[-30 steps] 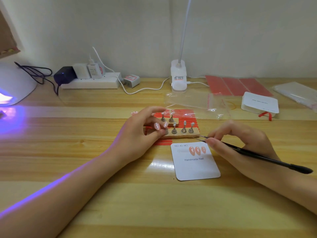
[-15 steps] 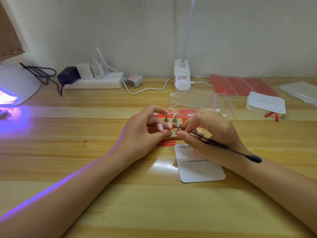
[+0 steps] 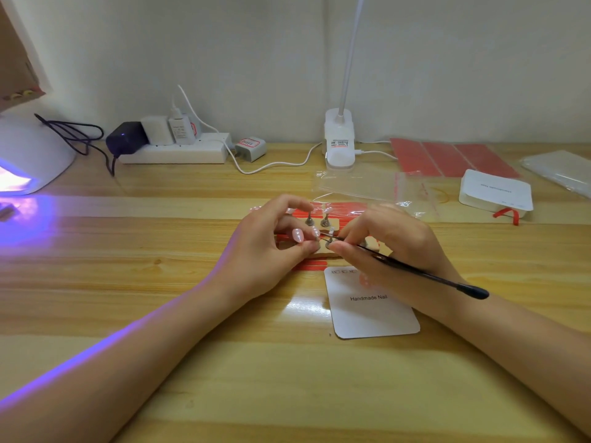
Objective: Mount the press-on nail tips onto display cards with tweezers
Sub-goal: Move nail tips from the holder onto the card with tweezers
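Pinching tweezers in right hand, left hand touching tip

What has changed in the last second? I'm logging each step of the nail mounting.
The right hand carried the tweezers up and left from beside the display card to the wooden nail stand, tips now at a post next to the left hand. It now covers the nails on the card. The left hand kept its hold at the stand; card and stand stayed put.

Glossy wood table; matt white paper card; matt black tweezers; clear glossy plastic bag.
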Motion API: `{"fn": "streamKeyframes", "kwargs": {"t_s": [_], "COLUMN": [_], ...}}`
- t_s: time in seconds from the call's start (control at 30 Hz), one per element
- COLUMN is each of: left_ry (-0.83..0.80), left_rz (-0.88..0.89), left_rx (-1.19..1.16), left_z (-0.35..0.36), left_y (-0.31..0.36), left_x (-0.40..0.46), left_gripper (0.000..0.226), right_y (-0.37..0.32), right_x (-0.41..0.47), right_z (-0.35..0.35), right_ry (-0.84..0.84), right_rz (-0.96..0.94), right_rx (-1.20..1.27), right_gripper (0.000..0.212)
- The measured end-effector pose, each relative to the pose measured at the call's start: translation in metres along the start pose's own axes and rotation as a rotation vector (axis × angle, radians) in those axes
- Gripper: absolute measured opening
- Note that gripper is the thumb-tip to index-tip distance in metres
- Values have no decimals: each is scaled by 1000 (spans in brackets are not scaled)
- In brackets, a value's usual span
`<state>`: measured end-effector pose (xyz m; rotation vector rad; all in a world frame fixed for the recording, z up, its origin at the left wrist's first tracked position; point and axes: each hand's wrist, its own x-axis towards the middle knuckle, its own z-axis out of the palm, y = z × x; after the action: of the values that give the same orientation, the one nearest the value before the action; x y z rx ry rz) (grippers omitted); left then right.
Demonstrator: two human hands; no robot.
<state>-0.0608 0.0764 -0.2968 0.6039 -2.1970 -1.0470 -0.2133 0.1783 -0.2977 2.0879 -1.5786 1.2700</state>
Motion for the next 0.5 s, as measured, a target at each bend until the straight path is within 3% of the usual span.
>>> {"fn": "streamKeyframes", "kwargs": {"t_s": [0.5], "left_ry": [-3], "left_rz": [47], "left_rx": [49], "left_z": [1], "left_y": [-1], "left_x": [-3], "left_gripper": [41], "right_y": [1], "right_x": [-2], "right_z": [-1], "right_ry": [121], "right_rz": [263], "right_rx": [191], "right_gripper": [17]}}
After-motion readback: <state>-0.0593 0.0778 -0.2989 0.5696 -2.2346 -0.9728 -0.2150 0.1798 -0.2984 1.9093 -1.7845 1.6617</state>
